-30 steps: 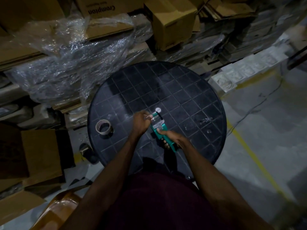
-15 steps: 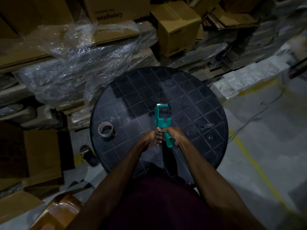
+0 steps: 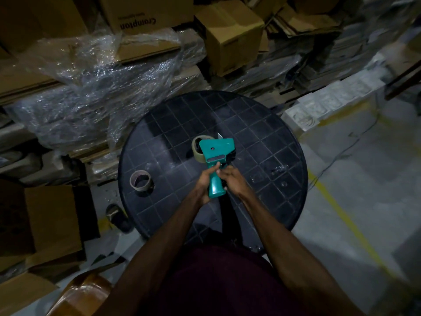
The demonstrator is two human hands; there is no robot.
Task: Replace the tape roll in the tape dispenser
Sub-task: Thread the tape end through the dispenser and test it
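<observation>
Tape dispenser, teal plastic, pistol-handled (image 3: 216, 153), is held up over the middle of the round black grid-patterned plastic bench (image 3: 262, 137), handle toward the person and flat side plate facing the camera. A tan tape roll (image 3: 196, 148) sits in it, its curved edge showing past the left side of the plate; a pale pointed tab protrudes at the top of the head.

Going from left to right: flattened brown cardboard sheets (image 3: 50, 215) lie on the floor at far left, with crumpled clear plastic wrap (image 3: 102, 87) draped over stacked cartons behind. On the left part of the bench a nearly spent brown cardboard tape core (image 3: 140, 180) lies flat, well apart from the dispenser. Below the bench edge a dark sandal (image 3: 117, 216) rests on the floor.

The left hand (image 3: 204, 183) has its grip wrapped around the left side of the handle, thumb laid up toward the grey strip beneath the side plate. The right hand (image 3: 233, 181) has its grip pressed against the right side of the handle, fingers curled in at the dark part under the head; what exactly they pinch there cannot be told in the dim light.

To the right, a yellow painted line (image 3: 346, 224) crosses the grey concrete floor (image 3: 364, 179), and pale moulded trays (image 3: 330, 101) lie along the stacks at upper right.
</observation>
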